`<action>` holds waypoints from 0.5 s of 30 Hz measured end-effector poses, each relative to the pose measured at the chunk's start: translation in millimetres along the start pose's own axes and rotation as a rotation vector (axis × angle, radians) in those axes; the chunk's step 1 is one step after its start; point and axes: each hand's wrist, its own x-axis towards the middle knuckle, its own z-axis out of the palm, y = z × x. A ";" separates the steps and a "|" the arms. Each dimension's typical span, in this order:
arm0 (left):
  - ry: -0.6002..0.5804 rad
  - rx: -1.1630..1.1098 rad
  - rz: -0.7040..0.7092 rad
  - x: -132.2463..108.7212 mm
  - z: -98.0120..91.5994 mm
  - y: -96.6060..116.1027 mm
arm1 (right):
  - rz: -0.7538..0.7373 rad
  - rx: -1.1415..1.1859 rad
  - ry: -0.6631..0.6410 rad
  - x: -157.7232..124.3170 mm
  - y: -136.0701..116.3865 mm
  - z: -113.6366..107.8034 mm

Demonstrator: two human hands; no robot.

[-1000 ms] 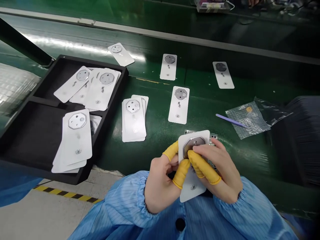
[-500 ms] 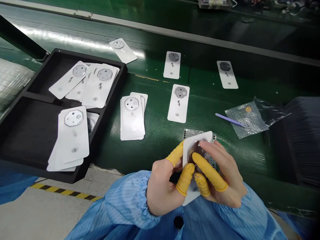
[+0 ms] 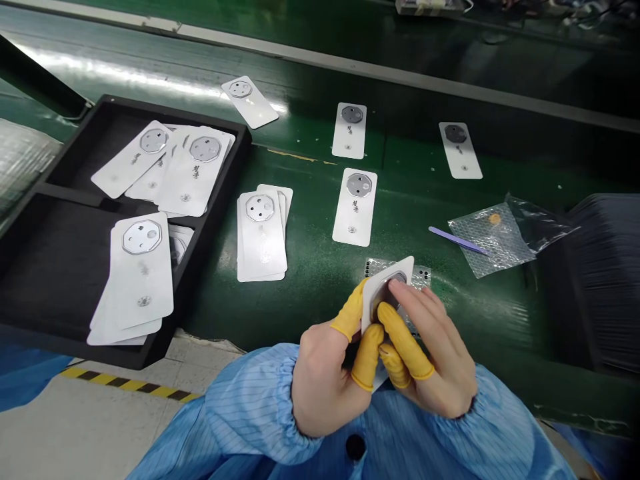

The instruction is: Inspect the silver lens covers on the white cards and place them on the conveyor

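Note:
A white back cover (image 3: 374, 288) with rounded corners and a silver octagonal plate is tilted up between my hands. My left hand (image 3: 327, 370) grips its left edge, with yellow finger cots on the thumb and a finger. Against the plate side press the fingers of my right hand (image 3: 435, 350), its thumb and index finger in yellow cots and another fingertip bare. Fingers hide most of the lower part of the cover. Under and behind it lies a clear sheet (image 3: 424, 277) with black dots along its edges.
Single white covers, such as one (image 3: 355, 217), lie on the green bench (image 3: 300, 307). A small stack (image 3: 263, 240) sits left, beside a black divided tray (image 3: 200, 247) holding more covers. Purple tweezers (image 3: 457, 240) rest on a bubble bag (image 3: 493, 243). Dark stacked sheets (image 3: 610, 267) stand right.
The cover has tilted further, showing its face more edge-on, and shifted slightly left with both hands. The view has moved a little; things on the bench stay put.

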 end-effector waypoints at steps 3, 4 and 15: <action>0.020 0.047 0.010 -4.0 0.6 -2.5 | -0.082 0.038 -0.106 1.4 1.8 -2.1; 0.021 0.032 -0.008 -4.1 1.0 -4.3 | -0.095 0.060 -0.109 1.8 3.4 -1.7; 0.115 -0.656 -0.501 37.1 -5.2 -35.3 | 0.247 0.274 -0.189 0.7 18.7 25.1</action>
